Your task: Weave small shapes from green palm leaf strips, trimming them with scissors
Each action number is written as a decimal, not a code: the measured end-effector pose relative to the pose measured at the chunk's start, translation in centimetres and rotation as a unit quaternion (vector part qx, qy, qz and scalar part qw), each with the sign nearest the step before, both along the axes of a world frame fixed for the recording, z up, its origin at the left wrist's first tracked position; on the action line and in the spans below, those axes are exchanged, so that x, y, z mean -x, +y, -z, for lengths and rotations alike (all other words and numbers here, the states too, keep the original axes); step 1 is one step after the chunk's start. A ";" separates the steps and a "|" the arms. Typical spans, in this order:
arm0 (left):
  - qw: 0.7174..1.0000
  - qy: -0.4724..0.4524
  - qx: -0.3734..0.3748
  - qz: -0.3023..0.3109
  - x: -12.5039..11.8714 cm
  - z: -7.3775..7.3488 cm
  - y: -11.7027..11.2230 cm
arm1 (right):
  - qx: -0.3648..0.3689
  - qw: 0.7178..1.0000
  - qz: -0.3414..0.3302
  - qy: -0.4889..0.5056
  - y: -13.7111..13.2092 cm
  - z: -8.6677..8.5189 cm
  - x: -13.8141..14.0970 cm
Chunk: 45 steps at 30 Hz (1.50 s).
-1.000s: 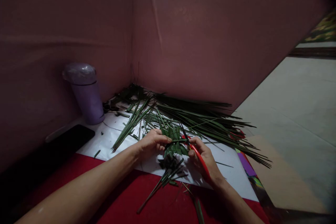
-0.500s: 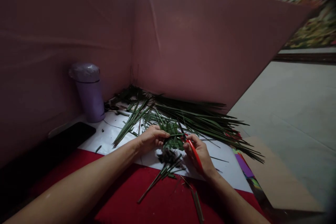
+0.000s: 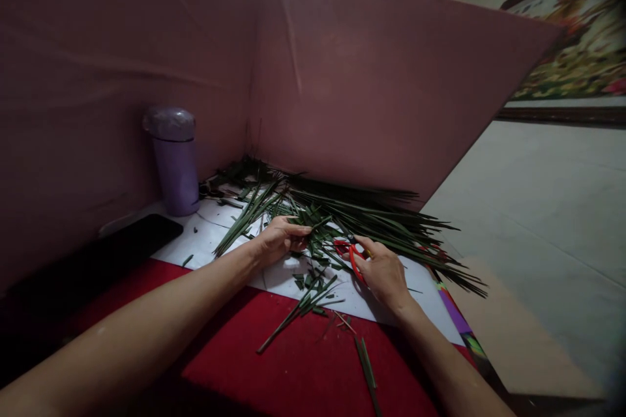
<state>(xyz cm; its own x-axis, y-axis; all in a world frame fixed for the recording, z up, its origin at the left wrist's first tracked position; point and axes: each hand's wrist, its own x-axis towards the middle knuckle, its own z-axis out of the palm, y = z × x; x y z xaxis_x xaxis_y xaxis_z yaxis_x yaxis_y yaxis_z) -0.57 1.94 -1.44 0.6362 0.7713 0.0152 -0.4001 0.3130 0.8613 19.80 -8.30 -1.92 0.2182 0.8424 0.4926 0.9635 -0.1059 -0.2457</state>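
My left hand (image 3: 281, 239) pinches a piece of woven green leaf strips (image 3: 315, 225) above the white sheet (image 3: 274, 279). To its right, my right hand (image 3: 384, 272) is closed around a pair of red-handled scissors (image 3: 355, 262). The handles point to the left, toward the leaf piece, and stand a little apart from it; where the blades lie is hard to make out. Below the hands lie cut leaf bits (image 3: 313, 283) and a small bundle of thin strips (image 3: 293, 322) that reaches over the red cloth (image 3: 235, 352).
Long green leaves (image 3: 372, 212) are heaped behind the hands, with more strips (image 3: 252, 212) to the left. A purple tumbler (image 3: 176, 172) covered in plastic stands at the back left, near a dark phone-like slab (image 3: 151, 234). Pink panels (image 3: 352, 91) wall the back and left.
My right hand has turned and drawn the scissors back from the leaf piece. The leaf piece has tilted in my left hand. The camera view has shifted slightly.
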 end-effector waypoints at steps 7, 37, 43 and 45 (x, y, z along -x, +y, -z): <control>0.998 0.003 0.042 -0.043 -0.1 0.0 -0.3 | 0.053 0.994 0.023 -0.091 -0.1 0.2 0.1; 0.983 -0.017 -0.021 0.184 -0.9 0.2 -3.0 | -0.057 0.742 -0.171 0.646 -0.1 0.0 3.6; 0.996 -0.003 -0.009 0.088 -0.8 0.3 -2.0 | -0.058 0.705 -0.139 0.693 -0.1 -0.5 3.1; 0.997 0.017 -0.026 0.068 -0.8 0.3 -1.8 | -0.063 0.707 -0.139 0.690 -0.1 -0.3 3.1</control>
